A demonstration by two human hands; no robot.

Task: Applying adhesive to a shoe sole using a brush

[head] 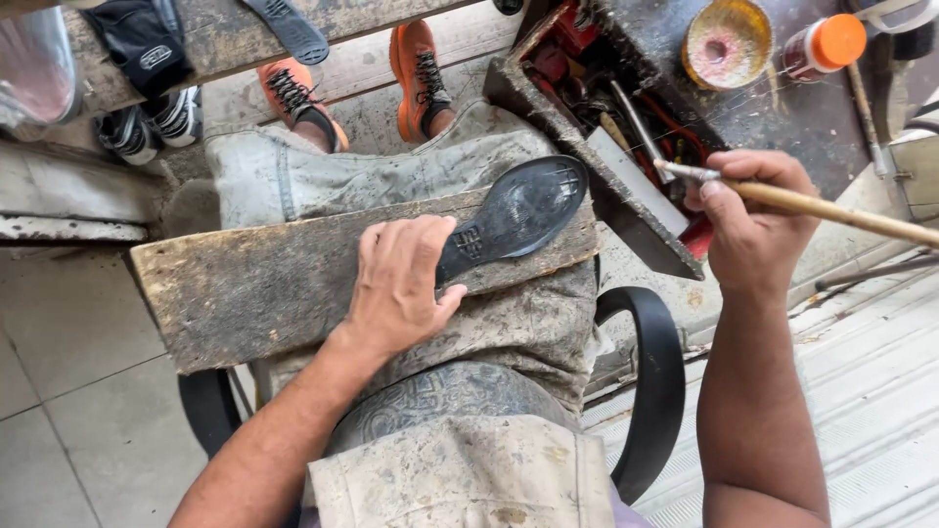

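Note:
A black rubber shoe sole point(523, 207) lies on a worn wooden board point(254, 288) across my lap. My left hand point(401, 284) presses down on the sole's heel end, fingers spread flat over it and the board. My right hand point(748, 220) is raised to the right of the sole, shut on a wooden-handled brush point(831, 208) whose metal tip point(685, 172) points left over an open wooden box point(597, 117) of tools.
A round yellow-rimmed glue tin point(726, 41) and an orange-capped bottle point(827, 44) stand on the dark bench at top right. My orange shoes point(416, 64) rest on planks ahead. Black sneakers point(152, 117) sit at top left. The black chair arm point(660, 381) curves by my right side.

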